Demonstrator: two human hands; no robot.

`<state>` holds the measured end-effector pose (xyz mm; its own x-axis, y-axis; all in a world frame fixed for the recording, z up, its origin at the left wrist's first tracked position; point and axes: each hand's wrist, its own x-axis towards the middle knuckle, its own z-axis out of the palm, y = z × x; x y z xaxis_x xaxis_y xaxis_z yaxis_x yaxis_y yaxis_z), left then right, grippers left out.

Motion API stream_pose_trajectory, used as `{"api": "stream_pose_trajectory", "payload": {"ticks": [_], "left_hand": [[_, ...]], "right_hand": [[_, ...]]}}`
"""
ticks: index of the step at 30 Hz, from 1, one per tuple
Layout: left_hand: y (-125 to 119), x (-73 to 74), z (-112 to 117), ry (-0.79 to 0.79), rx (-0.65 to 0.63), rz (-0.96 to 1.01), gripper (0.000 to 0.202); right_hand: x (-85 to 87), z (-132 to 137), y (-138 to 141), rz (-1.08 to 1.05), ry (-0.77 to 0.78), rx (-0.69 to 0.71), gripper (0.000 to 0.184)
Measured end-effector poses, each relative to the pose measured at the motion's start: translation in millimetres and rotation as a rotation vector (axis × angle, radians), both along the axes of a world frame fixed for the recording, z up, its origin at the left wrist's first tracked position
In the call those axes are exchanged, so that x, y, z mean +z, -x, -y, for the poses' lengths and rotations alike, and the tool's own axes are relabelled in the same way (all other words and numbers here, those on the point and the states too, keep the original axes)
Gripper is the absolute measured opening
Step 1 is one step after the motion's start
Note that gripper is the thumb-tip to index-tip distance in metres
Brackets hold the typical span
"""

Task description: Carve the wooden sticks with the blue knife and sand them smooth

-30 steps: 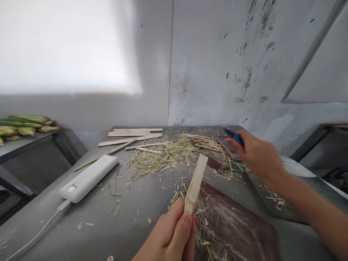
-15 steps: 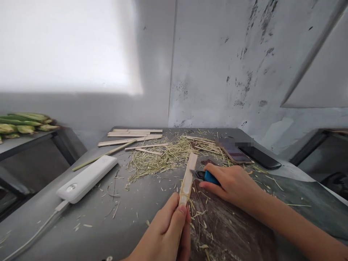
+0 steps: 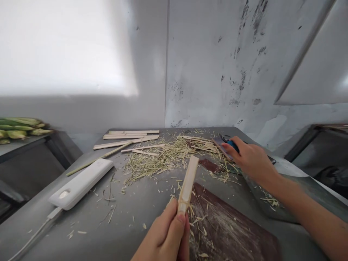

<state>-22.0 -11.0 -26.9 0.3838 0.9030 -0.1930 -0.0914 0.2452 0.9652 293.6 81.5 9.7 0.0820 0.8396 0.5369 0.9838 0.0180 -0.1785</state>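
Note:
A pale bamboo strip points up and away from my left hand, whose thumb and fingers are closed round its near end. My right hand grips the blue handle of a utility knife. It is out to the right, apart from the strip, above the phones at the far right of the table. The blade end points toward the back and is hard to make out. Beneath the strip and my left hand is a worn dark brown board scattered with shavings.
A heap of thin shavings covers the table's middle. Several bamboo strips lie at the back left. On the left is a white power bank with a cable. A phone lies partly under my right hand. Green stalks rest on a side table.
My right hand has taken the knife away from the bamboo strip, moving right and back toward the phones. My left hand still holds the strip in nearly the same place. The view has shifted slightly.

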Motion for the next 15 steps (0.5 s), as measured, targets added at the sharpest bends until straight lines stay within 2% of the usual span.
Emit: {"api": "stream_pose_trajectory", "payload": {"ticks": [5, 9, 15], "left_hand": [[-1.3, 11.8, -8.5, 0.087, -0.208, -0.048, 0.044], [-2.5, 19.8, -16.2, 0.130, -0.257, 0.055, 0.041], [-1.1, 39.4, -16.8, 0.341, -0.268, 0.118, 0.029]], "right_hand": [[-5.3, 6.8, 26.4, -0.105, 0.058, 0.193, 0.053], [-7.3, 14.8, 48.9, -0.221, 0.122, 0.325, 0.050], [-5.3, 27.1, 61.8, -0.478, 0.192, 0.462, 0.050]]}}
